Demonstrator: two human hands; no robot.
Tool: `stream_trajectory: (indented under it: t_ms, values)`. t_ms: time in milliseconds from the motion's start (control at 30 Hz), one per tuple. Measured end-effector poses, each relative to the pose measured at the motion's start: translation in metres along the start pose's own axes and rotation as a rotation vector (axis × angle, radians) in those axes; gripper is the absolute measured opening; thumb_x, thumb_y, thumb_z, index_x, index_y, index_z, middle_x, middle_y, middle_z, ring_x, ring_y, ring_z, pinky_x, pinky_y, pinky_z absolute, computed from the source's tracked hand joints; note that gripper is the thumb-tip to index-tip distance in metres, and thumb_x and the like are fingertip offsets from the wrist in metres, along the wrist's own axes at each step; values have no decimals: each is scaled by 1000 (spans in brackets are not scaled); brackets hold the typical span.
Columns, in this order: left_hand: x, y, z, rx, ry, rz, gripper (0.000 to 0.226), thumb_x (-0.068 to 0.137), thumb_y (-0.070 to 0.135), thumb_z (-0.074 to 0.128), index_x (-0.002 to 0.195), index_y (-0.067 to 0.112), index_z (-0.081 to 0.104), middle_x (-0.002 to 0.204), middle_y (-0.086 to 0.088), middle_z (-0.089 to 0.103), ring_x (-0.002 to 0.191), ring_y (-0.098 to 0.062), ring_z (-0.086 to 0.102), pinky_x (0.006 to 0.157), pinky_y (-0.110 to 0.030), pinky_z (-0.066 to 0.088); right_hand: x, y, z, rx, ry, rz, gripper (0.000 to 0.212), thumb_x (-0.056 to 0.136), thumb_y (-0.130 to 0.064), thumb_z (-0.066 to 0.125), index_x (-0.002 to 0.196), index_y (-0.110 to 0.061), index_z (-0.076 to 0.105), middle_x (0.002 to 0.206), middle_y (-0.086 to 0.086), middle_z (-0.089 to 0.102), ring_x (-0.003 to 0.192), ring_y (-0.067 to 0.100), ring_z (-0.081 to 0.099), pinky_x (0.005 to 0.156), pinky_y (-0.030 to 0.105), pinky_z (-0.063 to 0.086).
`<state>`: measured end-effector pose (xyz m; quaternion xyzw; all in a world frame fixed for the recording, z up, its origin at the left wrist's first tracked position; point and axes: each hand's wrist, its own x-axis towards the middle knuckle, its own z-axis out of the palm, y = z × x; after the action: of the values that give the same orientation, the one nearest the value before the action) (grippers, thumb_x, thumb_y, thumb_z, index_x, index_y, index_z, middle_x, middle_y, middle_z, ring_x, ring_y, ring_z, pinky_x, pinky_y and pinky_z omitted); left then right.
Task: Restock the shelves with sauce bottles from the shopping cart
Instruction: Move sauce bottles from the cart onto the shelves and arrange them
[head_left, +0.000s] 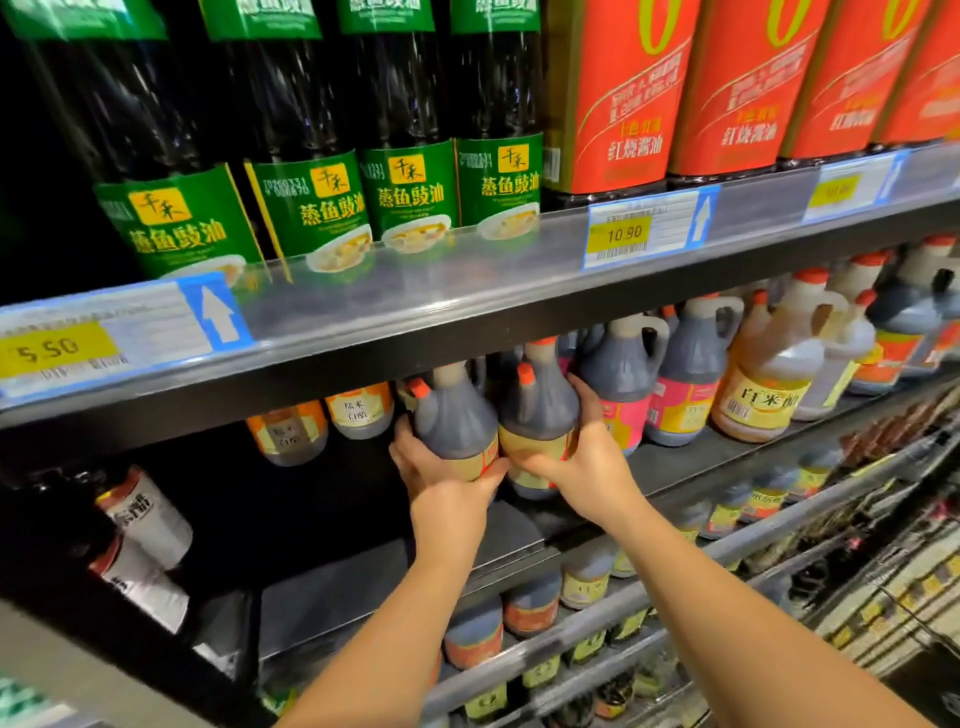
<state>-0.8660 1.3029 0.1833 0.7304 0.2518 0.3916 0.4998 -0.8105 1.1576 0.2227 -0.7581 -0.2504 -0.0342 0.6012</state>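
Bottles (457, 426) stand upright, touching, over the shelf (670, 467) front edge; our left hand (441, 475) and right hand (584, 465) each grip one.

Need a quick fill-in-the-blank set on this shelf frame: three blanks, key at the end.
1. Together the left hand and the right hand hold ___ dark jugs.
2. The yellow price tag just below the red-labelled bottles reads ___.
3. The upper-shelf bottles to the left of those carry ___ labels.
Missing words: two; 10.90; green.
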Motion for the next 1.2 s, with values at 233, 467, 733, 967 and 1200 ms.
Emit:
stream_trajectory:
  t_ms: [233,467,733,967,1200]
  values:
    - [0,5,1,103,9,93,119,47,35,95,138,30,19,138,-13,38,121,-28,46,93,-25,36,7,3,-1,-118,-61,63,110,67,-17,85,151,-19,13,134,-4,51,122,8,50,92,15,43]
    - [-15,13,-28,222,-154,109,127,55,41,91,150,21,9,147,-15,30,128,-35,46,90,-40,47,7,-4,-6,-310,-62,106,117,70,-23,82,154,-20,1,120,4,64,108,23,63,87,39,53]
    - [-47,29,-63,269,-130,73,86,62,54,82,126,35,27,118,0,46,108,-30,57,78,-48,53,-29,-21,-26,-487,136,68,91,71,-56,77,141,-15,36,136,2,52,122,18,52,91,33,48]
    - [-98,46,-27,187,-349,269,81,70,55,75,133,25,35,114,14,43,110,-12,50,80,-39,49,-81,-19,-76,-493,244,159,74,75,-53,74,138,-33,40,117,-7,55,99,8,55,77,27,48]
    - [-174,53,53,126,-725,299,82,74,51,74,139,26,29,117,13,44,110,-10,50,81,-39,50,-171,37,-178,-542,398,489,75,78,-57,70,140,-27,40,122,-8,52,99,7,53,87,32,51]
